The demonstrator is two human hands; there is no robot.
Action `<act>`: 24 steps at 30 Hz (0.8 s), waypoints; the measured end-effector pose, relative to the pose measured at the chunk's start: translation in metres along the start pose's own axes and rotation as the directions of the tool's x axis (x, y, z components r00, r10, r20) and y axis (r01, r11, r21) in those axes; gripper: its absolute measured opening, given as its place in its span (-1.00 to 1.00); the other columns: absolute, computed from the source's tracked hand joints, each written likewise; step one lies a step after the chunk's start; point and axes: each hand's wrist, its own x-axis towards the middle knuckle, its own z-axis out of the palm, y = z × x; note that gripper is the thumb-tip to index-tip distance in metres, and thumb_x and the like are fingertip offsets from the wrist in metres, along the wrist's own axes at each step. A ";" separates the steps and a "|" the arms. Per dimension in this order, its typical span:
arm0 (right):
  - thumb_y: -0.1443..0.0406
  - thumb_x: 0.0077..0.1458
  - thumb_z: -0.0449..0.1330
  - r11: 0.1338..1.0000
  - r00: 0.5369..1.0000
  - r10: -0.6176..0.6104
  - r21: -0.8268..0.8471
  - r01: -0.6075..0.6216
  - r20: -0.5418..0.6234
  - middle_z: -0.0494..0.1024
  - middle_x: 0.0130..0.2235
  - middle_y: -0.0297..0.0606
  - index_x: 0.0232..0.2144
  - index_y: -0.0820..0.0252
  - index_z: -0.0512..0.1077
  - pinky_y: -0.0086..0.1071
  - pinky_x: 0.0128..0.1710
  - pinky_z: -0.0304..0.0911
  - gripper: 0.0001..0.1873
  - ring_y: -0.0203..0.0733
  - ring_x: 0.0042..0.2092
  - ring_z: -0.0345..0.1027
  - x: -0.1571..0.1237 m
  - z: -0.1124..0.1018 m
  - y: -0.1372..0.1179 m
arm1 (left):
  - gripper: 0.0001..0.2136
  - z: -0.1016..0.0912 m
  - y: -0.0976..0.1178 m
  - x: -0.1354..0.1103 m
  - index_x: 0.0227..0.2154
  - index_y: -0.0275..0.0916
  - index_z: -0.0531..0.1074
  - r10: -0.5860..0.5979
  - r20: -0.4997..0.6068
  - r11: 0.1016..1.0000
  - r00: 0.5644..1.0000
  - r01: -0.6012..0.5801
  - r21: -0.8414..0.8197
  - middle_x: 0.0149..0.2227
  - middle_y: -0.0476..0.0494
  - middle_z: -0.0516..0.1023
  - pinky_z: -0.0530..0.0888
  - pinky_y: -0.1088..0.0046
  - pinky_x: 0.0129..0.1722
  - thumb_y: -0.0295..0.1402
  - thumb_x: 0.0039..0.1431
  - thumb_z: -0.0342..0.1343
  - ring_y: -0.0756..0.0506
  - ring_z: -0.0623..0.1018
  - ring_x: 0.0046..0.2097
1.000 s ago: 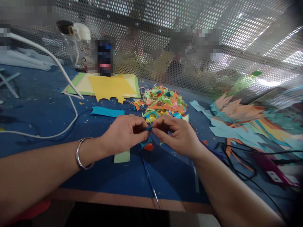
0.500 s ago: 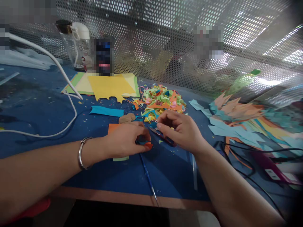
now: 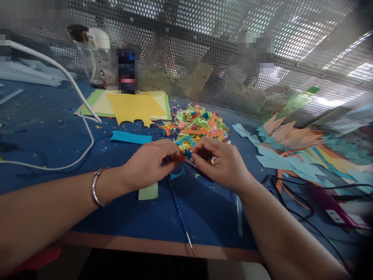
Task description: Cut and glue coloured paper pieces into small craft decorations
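Observation:
My left hand (image 3: 150, 163) and my right hand (image 3: 223, 161) meet over the blue table (image 3: 43, 128), fingertips nearly touching. The left hand pinches a small red paper piece (image 3: 182, 157). The right hand pinches a small blue paper piece (image 3: 188, 154) against it. Just beyond my hands lies a heap of small folded coloured paper pieces (image 3: 199, 124). A blue scrap (image 3: 177, 174) and a pale green paper slip (image 3: 148, 191) lie on the table under my hands. A silver bracelet (image 3: 96, 186) circles my left wrist.
Yellow and green sheets (image 3: 136, 105) lie at the back, a blue strip (image 3: 131, 137) before them. Cut paper offcuts (image 3: 294, 147) pile at right above black cables (image 3: 294, 194). A thin blue stick (image 3: 180, 214) reaches the front edge. A white cable (image 3: 72, 93) and bottles (image 3: 97, 54) stand left.
My left hand dropped to the table, took up a red paper piece and rose again. My right hand stayed close, pinching the blue piece, and the hands have come back together.

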 end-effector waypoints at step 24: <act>0.40 0.16 0.13 0.992 0.991 -0.120 -0.037 0.123 0.064 0.40 -0.43 -0.35 -0.37 0.18 0.38 -0.45 -0.46 0.21 -0.93 -0.37 -0.46 0.27 -0.004 0.003 0.000 | -0.75 0.009 0.007 0.004 -0.36 -0.27 0.35 -0.471 0.091 0.494 0.878 0.348 -0.797 -0.43 -0.01 0.53 0.52 0.48 -0.39 -0.39 -0.02 0.34 0.00 0.58 -0.38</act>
